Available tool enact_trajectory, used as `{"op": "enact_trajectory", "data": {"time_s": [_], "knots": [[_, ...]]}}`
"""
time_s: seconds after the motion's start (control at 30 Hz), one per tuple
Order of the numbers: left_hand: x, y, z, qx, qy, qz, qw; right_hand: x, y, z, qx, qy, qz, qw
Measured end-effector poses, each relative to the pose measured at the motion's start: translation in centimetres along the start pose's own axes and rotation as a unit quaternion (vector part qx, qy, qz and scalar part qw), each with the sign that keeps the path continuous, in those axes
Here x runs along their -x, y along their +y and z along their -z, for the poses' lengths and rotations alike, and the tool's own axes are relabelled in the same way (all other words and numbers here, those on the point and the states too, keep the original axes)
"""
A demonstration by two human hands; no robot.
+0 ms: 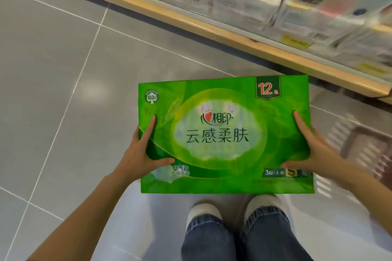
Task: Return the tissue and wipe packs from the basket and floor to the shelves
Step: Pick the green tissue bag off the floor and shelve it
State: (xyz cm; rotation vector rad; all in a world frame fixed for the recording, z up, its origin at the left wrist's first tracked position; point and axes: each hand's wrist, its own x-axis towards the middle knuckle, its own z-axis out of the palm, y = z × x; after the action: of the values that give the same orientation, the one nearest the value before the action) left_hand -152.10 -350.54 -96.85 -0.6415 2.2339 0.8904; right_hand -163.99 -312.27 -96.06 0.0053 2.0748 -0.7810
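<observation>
A large green tissue pack (224, 133) with white Chinese lettering and a "12" badge is held flat in front of me, above the floor and my feet. My left hand (141, 152) grips its left edge, thumb on top. My right hand (311, 150) grips its right edge the same way. A pale plastic basket (364, 150) stands on the floor to the right, partly hidden behind the pack and my right arm; its contents cannot be made out. The shelf (212, 29) with a wooden front edge runs diagonally across the top.
Blurred white and pastel tissue packs (318, 0) fill the shelf at the top right, with yellow price tags (294, 41) on its edge. Grey floor tiles (63, 70) spread to the left. My shoes and jeans (233, 229) are below the pack.
</observation>
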Motion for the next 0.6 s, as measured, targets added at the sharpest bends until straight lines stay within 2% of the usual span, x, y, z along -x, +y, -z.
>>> {"op": "enact_trajectory", "data": {"time_s": [0.13,0.27,0.43,0.6], "knots": [[-1.1,-0.7,-0.4,0.055,0.01,-0.002,0.998,-0.7,0.6,-0.7,-0.023,0.01,-0.012,1.0],[-1.1,-0.6,-0.7,0.11,0.021,-0.029,0.993,-0.4,-0.4,-1.2,-0.026,0.027,0.012,0.999],[0.9,0.7,-0.1,0.09,0.033,-0.038,0.995,0.9,-2.0,-0.8,0.039,0.039,0.013,0.998],[5.0,2.7,3.7,0.069,0.038,-0.038,0.996,4.5,-5.2,1.6,0.029,0.019,0.032,0.999]]}}
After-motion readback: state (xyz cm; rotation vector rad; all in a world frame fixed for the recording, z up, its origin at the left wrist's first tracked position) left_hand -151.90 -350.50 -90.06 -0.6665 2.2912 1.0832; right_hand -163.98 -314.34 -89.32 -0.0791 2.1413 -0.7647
